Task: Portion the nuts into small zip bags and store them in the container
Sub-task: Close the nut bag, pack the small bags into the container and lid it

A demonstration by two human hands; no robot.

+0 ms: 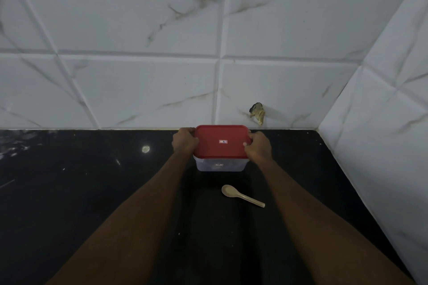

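Note:
A clear plastic container with a red lid stands on the black counter close to the tiled back wall. My left hand grips the lid's left edge, fingers curled over its far corner. My right hand grips the lid's right edge, thumb on top. The container's contents are hidden behind the lid and the frosted wall. No nuts or zip bags are in view.
A beige plastic spoon lies on the black counter just in front of the container, handle pointing right. White marble tiles form the back wall and a side wall at the right. A chipped hole marks the back wall.

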